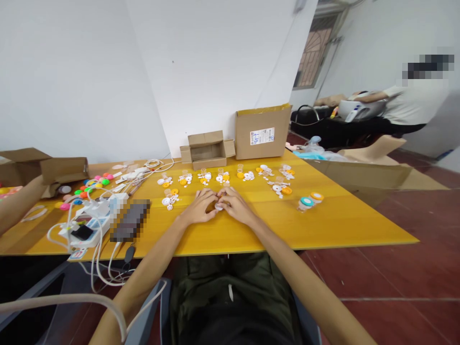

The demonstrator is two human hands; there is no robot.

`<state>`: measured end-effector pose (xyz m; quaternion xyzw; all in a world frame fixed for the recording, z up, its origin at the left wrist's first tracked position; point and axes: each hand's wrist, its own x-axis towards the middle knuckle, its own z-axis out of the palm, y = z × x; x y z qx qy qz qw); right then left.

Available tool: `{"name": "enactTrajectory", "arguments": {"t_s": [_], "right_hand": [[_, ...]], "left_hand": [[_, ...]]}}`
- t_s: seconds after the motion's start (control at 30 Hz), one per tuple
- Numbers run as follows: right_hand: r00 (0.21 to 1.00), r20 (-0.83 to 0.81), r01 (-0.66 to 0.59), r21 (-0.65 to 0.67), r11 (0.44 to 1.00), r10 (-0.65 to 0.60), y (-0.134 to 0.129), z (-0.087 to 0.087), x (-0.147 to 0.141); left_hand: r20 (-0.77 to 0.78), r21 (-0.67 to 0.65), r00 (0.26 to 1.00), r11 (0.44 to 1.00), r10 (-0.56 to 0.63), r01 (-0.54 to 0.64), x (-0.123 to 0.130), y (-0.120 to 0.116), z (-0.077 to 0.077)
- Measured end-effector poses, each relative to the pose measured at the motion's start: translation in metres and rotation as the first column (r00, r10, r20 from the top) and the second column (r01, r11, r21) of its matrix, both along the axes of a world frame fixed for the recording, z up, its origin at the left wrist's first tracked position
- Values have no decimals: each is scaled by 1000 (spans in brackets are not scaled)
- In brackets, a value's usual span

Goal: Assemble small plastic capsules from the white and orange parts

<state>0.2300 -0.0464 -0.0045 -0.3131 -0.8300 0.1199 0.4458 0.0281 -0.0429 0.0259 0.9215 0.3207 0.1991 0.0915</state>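
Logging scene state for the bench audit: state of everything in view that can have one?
left hand, fingers curled, grip unclear
right hand, fingertips at small clear piece, grip unclear
small cardboard box, flaps open
large cardboard box, upright, tape along top
left-side cardboard box, flaps open
teal-topped container, lid on
orange-topped container, lid on
power strip, plugs in, power unclear
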Motion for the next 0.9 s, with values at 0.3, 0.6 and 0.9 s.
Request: {"name": "enactTrajectory", "arguments": {"t_s": [0.3, 0.6, 0.9], "right_hand": [[1000, 12, -8, -35, 999, 8, -2, 3, -1], [999, 37, -14, -27, 1000, 15, -2, 3, -1], [998, 55, -20, 3, 1000, 19, -5, 6, -1]], "left_hand": [[10, -12, 1000, 1000, 14, -13, 2, 0, 1], [-2, -5, 1000, 1000, -2, 2, 1, 0, -1], [-19, 9, 1000, 1000, 2, -2, 2, 1, 0]]}}
